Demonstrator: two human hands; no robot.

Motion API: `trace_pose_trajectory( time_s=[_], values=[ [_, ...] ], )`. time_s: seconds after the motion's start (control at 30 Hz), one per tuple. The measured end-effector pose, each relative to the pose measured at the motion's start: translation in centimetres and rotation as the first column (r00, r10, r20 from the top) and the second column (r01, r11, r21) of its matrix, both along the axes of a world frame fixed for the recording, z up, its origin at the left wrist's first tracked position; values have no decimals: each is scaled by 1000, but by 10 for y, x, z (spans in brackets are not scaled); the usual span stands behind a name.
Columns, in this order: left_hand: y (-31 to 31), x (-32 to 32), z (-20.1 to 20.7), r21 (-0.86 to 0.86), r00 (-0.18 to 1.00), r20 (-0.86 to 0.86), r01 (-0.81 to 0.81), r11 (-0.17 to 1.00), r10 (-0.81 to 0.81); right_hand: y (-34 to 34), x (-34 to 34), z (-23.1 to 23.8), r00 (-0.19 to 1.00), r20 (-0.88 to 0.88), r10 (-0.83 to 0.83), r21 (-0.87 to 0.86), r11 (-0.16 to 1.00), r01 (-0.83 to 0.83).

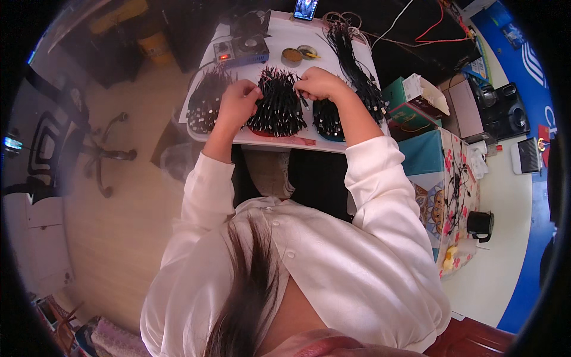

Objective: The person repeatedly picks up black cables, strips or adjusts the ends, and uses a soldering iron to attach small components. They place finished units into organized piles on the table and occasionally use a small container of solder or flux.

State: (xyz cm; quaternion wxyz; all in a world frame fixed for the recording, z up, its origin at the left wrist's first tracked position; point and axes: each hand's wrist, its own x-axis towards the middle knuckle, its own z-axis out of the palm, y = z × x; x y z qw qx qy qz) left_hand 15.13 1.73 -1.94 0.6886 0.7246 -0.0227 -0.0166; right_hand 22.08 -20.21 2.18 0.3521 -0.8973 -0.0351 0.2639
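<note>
On the white table (270,38) lie several piles of short black cables with small connectors and thin reddish wire ends. My left hand (240,102) is closed in a pinch at the left edge of the middle cable pile (278,107); what its fingers hold is hidden. Over the right side of that pile, my right hand (319,84) pinches a black cable (304,101) whose end hangs below the fingertips. To the left spreads another cable pile (205,107). A smaller pile (326,121) sits beneath my right wrist, partly covered by it.
A blue-grey box device (242,53) with a lit red switch stands at the back left. Beside it are a round tin of brown material (291,56) and a phone (306,8). Long black cables (345,50) lie at right, near an open green carton (407,104).
</note>
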Motion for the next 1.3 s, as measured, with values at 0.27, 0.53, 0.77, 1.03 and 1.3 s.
trace_pose_trajectory(
  time_s=[0.27, 0.53, 0.77, 1.03, 1.3],
  values=[
    [1, -2, 0, 5, 1000, -15, 13, 1000, -13, 32, -15, 15, 997, -65, 32, 107, 994, -25],
    [5, -8, 2, -25, 999, -12, 29, 999, -30, 21, -23, 24, 996, -52, -77, 138, 987, 83],
    [2, -39, 46, -397, 997, 21, 72, 915, -69, -13, -95, 67, 999, -1, -48, 751, 660, 32],
    [-50, -93, 77, -602, 990, 58, 140, 786, -132, 15, -193, 57, 928, 263, -263, 683, 730, 14],
    [-72, -118, 76, -586, 973, 141, 232, 776, -184, 13, -201, 37, 736, 617, -279, 493, 866, -85]
  ],
)
